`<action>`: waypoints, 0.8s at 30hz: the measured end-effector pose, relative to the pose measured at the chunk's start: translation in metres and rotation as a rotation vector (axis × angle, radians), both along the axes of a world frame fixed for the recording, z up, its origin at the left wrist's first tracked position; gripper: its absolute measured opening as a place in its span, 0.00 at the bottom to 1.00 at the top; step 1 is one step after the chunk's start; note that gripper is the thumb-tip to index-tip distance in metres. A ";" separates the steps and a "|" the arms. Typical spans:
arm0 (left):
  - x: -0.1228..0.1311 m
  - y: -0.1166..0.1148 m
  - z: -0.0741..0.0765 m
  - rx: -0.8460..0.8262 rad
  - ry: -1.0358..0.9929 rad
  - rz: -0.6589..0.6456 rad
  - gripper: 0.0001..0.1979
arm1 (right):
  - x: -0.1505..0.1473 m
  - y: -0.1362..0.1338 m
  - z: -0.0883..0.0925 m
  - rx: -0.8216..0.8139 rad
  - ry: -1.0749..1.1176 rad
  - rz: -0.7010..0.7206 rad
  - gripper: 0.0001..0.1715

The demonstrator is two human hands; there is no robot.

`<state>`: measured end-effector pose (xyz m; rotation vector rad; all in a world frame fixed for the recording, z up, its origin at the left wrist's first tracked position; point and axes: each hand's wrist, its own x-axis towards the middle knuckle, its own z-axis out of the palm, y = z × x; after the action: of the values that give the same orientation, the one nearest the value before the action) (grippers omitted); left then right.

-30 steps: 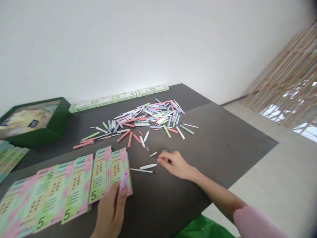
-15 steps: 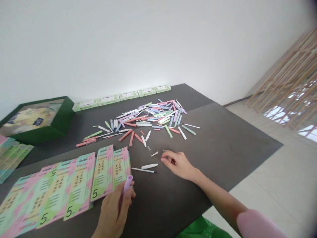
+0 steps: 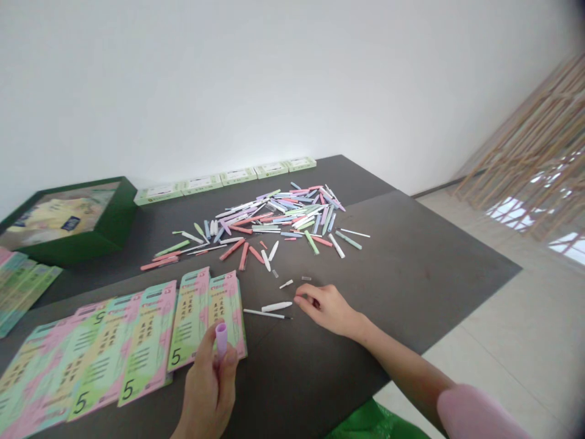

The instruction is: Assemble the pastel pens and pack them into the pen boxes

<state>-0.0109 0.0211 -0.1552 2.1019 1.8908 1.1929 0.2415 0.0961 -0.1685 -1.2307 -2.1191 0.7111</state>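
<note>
Wall (image 3: 256, 73), plain white, backs the work area. Desk (image 3: 439, 268), dark grey, carries all the items listed below; a wooden lattice (image 3: 525, 152) stands beyond its right end. Green box (image 3: 109, 228), open-topped, sits at the left rear, with pale wrapped contents inside. Printed card packs (image 3: 148, 341), in pink, green and yellow, overlap in a fan along the left front; several bear a large "5". Loose pile of pens and pen parts (image 3: 292, 210), in red, white, green, blue and lilac, covers the centre, its outer pieces scattered forward and to the left. Flat pale-green cartons (image 3: 237, 177) form a row behind the pile, near the wall.

Left hand (image 3: 210, 378) is raised in front of the nearest card packs and grips a lilac tube (image 3: 222, 340) between thumb and fingers, with the tube's open end facing up. Right hand (image 3: 331, 308) is at the desk surface, fingers curled, thumb and index fingertips drawn together; whether they pinch a small part cannot be told. Just left of these fingertips lie a white barrel (image 3: 276, 306) and a slim white refill (image 3: 265, 314) with a dark tip, side by side. Small white tip piece (image 3: 286, 284) lies behind the barrel. Clear small piece (image 3: 306, 278) lies just behind the right hand.
</note>
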 end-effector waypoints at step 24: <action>-0.001 -0.004 0.001 -0.095 -0.027 -0.008 0.20 | -0.002 0.003 -0.012 0.238 -0.154 0.013 0.15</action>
<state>-0.0116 0.0168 -0.1539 2.0325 1.8861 1.1013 0.2400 0.0992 -0.1806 -1.1738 -2.2616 0.3649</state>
